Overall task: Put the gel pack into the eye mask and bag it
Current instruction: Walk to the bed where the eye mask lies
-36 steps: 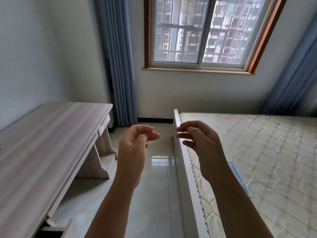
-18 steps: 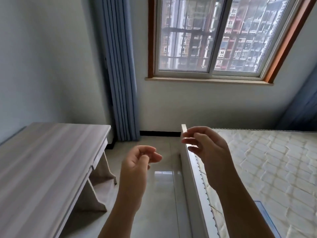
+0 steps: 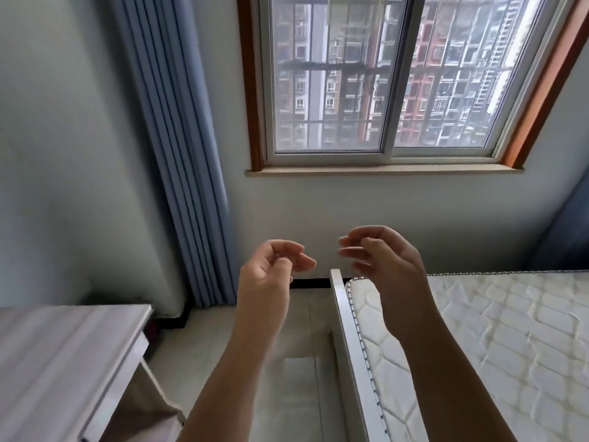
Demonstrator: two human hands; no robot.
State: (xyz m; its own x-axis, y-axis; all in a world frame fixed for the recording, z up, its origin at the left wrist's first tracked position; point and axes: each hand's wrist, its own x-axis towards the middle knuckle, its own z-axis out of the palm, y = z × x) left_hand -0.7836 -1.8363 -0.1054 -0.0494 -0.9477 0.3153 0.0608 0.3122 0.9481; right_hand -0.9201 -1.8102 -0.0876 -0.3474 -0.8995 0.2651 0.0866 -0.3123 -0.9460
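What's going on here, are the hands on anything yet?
A person holds both hands up in the air, with a desk to the left and a bare mattress to the right. The left hand and right hand have loosely curled fingers and hold nothing. None of the task's items is in view.
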